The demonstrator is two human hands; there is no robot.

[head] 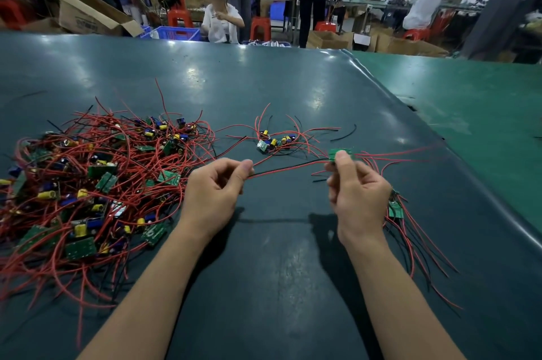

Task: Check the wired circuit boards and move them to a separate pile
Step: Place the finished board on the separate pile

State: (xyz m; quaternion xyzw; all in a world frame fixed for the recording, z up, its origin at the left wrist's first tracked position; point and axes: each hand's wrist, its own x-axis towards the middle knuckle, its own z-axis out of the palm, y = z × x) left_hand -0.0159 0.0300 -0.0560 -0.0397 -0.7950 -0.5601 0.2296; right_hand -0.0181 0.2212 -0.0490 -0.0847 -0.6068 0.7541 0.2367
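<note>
The right hand [356, 192] pinches a board [340, 154] in a closed grip, just right of the small pile [274, 141] on the desk [278, 81], while the left hand [215, 189] pinches that board's wires [287, 169], stretched taut between them. Too hard a pull could tear a solder joint. The trailing wires could also snag the small pile or the big heap [96, 180] left of it and drag unchecked boards across.

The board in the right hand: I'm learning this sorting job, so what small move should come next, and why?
Probably let the left hand release the wires and set the board on the small pile just beyond. The right hand pinches it aloft, wires stretched taut between the hands, as if checked.
</note>
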